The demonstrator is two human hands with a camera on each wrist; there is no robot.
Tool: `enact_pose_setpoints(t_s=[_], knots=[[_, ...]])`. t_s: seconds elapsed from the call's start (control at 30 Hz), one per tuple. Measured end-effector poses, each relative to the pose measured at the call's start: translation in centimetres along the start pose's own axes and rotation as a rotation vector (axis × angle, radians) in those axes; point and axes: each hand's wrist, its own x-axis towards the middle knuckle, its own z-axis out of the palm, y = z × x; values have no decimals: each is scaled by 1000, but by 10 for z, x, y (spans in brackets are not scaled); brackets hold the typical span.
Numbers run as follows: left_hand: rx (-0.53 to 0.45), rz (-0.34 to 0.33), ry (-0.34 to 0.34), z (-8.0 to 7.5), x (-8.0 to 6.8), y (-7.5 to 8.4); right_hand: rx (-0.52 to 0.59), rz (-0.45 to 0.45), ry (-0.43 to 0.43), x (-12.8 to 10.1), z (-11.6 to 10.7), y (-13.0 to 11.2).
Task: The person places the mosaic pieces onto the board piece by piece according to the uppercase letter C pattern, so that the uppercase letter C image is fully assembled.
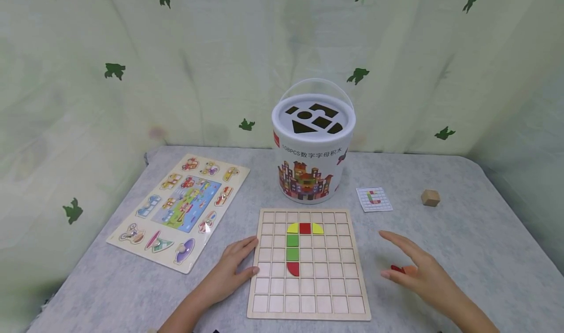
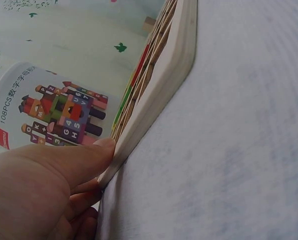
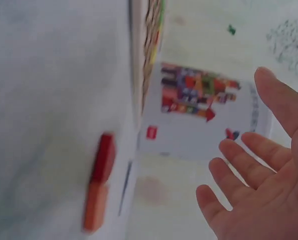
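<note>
A wooden grid board [image 1: 308, 313] lies flat on the table. On its squares are yellow, red and green tiles: a red square tile [image 1: 305, 228] between two yellow quarter-rounds, green squares [image 1: 293, 247] below, then a red quarter-round [image 1: 293, 268]. My left hand [image 1: 224, 276] rests against the board's left edge, with the thumb and fingertips touching it. To the board's right, my right hand [image 1: 429, 276] hovers with fingers spread and holds nothing. Near its thumb lie a red block [image 3: 104, 157] and an orange block [image 3: 95, 206], end to end on the table; the hand partly hides them in the head view.
Behind the board stands a white bucket [image 1: 304, 152] with a shape-holed lid. A small pattern card [image 1: 374, 199] and a wooden cube [image 1: 430, 198] lie at the right. On the left is a knobbed picture puzzle [image 1: 178, 225]. A printed curtain [image 1: 198, 78] hangs behind the table.
</note>
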Motion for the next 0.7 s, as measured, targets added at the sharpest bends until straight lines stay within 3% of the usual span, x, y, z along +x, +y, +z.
enact_pose_setpoints(t_s=[0.23,0.57,0.7], knots=[[-2,0,-1,1,0,-2,-152,101,10,-16,-7,28],[-4,3,-6,0,0,-1,-177,257,-94,-24,-11,59],[-3,10,-4,0,0,-1,-196,234,-109,-24,-12,63]])
